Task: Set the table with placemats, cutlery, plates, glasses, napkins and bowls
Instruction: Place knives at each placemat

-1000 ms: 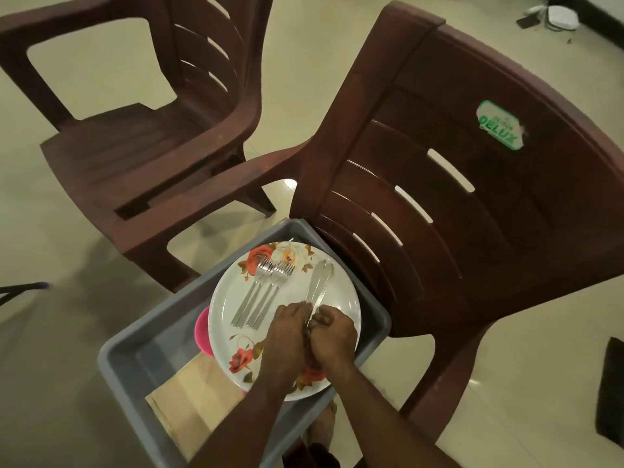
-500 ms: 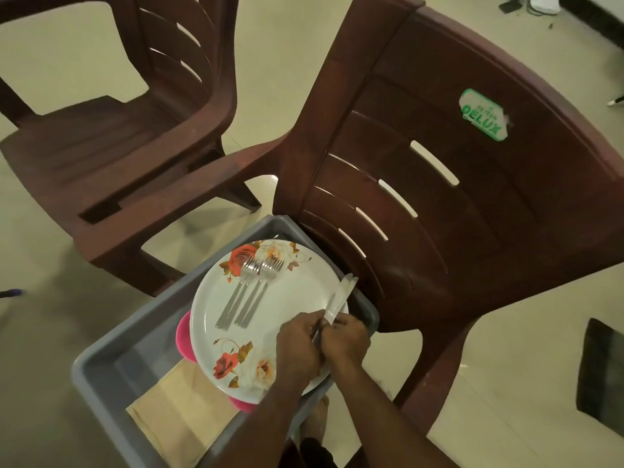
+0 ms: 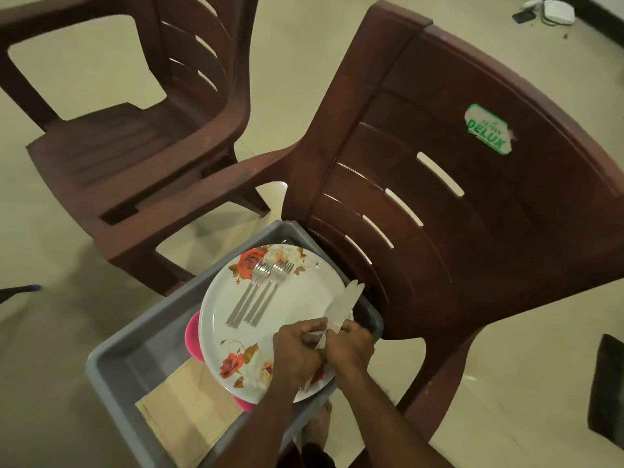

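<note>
Clearly the setting has barely begun: no counter shows, and everything is gathered in the grey plastic tub [image 3: 135,352] resting on the seat of the big maroon plastic armchair [image 3: 472,231], whose tall back rises just beyond the tub's far corner, while a second maroon chair [image 3: 135,130] crowds the far left side. A white round plate with orange flowers [image 3: 290,319] lies on top along the tub's right edge, over pink bowls [image 3: 193,336] and tan folded placemats [image 3: 182,420] at the near end. Two steel forks [image 3: 260,295] lie on the plate. Both grips are closed round steel table knives [image 3: 344,305]: left hand [image 3: 297,352] and right hand [image 3: 351,346] hold the handles together, blades jutting past the plate's rim. Glasses and napkins are not seen.
</note>
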